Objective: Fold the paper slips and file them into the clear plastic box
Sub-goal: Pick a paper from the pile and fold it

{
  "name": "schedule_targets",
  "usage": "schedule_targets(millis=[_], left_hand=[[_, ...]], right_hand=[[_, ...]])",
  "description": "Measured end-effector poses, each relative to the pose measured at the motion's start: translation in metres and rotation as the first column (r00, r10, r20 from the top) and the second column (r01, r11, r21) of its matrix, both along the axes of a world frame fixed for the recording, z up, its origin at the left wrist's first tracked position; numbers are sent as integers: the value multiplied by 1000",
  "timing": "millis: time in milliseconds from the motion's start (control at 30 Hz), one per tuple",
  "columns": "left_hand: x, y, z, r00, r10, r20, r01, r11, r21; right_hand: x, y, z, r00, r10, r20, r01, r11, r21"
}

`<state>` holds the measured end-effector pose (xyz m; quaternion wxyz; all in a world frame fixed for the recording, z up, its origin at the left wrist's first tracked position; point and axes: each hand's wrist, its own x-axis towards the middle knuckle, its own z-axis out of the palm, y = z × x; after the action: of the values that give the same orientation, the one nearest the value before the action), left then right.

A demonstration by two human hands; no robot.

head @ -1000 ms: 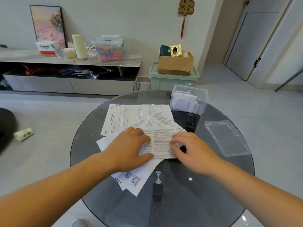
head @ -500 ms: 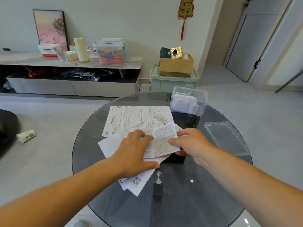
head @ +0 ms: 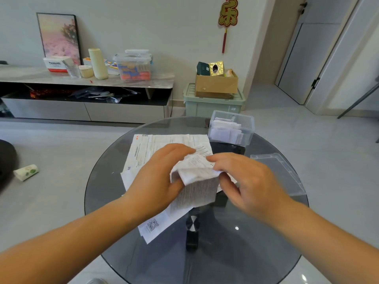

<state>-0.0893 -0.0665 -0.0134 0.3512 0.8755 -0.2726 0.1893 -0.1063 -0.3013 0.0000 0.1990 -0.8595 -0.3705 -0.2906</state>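
Observation:
A printed paper slip [head: 196,185] is lifted off the pile and partly folded over in the middle of the round glass table [head: 256,253]. My left hand [head: 158,181] grips its left side with thumb under the fold. My right hand [head: 246,181] pinches its upper right edge. Beneath lie several flat printed sheets [head: 160,146], one with a QR code [head: 152,225]. The clear plastic box [head: 231,130] stands open at the table's far right, with several folded slips upright inside.
The box's clear lid [head: 281,173] lies on the table to the right. The table's dark pedestal shows through the glass. A green bin with a cardboard box [head: 215,85] stands behind. A low TV cabinet [head: 86,99] lines the wall. A roll [head: 26,172] lies on the floor at left.
Both hands pressed a slip flat on the pile a second ago. They have since lifted it, and its top edge is now bent over toward me.

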Motion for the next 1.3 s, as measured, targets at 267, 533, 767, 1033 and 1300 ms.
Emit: schedule_targets(millis=[267,533,767,1033,1300], left_hand=[[5,-13,23,902,-87,-423,-49,953,-300],[10,-5,13,568,-237,-788,-20,953,-301],[9,6,6,550,-180,-816,27,980,-198],[7,-1,-2,509,-307,-804,-35,926,-375],[6,7,-6,637,-173,-751,258,966,-3]], right_hand=[[0,6,17,871,23,-491,258,829,497],[21,-2,-12,708,-30,-706,387,852,352],[35,-8,-27,526,-183,-831,537,828,158],[15,-6,-21,629,-241,-739,326,945,-31],[1,-22,-23,491,-41,-870,108,994,14]])
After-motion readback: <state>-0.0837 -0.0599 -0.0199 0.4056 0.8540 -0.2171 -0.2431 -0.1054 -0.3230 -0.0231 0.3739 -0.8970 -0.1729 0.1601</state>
